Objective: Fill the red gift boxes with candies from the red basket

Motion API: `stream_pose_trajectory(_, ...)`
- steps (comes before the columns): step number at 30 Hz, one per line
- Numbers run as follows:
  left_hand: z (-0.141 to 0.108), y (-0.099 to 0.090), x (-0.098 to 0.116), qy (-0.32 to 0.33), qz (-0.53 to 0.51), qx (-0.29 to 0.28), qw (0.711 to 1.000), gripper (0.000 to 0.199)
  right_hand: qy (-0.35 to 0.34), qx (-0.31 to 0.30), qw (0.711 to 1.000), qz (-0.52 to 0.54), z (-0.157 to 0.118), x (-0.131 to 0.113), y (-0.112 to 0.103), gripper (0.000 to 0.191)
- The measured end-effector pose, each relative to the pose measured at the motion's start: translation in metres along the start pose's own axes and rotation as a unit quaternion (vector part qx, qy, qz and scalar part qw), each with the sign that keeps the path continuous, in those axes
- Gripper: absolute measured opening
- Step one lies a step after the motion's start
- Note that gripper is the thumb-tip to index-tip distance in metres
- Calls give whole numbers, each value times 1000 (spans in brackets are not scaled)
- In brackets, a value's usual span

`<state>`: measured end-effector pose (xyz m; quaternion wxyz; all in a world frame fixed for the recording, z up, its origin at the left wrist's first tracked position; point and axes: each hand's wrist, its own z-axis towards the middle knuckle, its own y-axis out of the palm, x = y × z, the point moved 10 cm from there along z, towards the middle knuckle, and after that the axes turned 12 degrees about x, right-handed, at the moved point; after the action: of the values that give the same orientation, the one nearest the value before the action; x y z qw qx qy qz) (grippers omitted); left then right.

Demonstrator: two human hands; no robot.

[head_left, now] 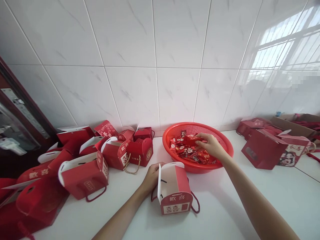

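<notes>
A red paper gift box (177, 190) with its lid flap raised stands in front of me on the white counter. My left hand (151, 178) is closed on its left side; the fingertips are partly hidden behind the pale flap. Dark red cord handles hang from the box. Behind it to the right sits a red plastic colander (226, 143) with many wrapped sweets (187, 151) inside. My right hand (209, 145) reaches over its rim, thumb and fingers pinched at a red-wrapped sweet (191, 140) among the others.
Several red gift boxes (85, 176), many with open lids, crowd the counter's left side. More boxes (262, 148) stand at the right, beside a cardboard carton (300, 120). A tiled wall (175, 93) closes off the back, and a dark door frame (27, 100) the left.
</notes>
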<state>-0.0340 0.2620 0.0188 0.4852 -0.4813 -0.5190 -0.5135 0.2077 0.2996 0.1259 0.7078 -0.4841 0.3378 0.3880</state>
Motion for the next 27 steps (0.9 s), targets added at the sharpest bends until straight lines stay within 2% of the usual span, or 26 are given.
stream_pose_trajectory(2, 0, 0, 2, 1, -3, 4, 1000, 17, -21, -1, 999, 42, 0, -8, 1, 16)
stream_pose_trajectory(8, -1, 2, 5, 0, -11, 0, 1000, 17, -83, 37, 993, 69, -8, -33, -2, 25)
stream_pose_trajectory(12, 1, -1, 4, 3, -25, 9, 1000, 22, -125, 21, 988, 87, -19, -49, 8, 31)
stream_pose_trajectory(21, 9, -11, 0, -4, -89, 31, 995, 38, -201, 18, 979, -25, -41, -71, 38, 23)
stream_pose_trajectory(27, 11, -14, 3, 13, -151, 53, 987, 37, -248, 15, 968, -34, -50, -80, 43, 25)
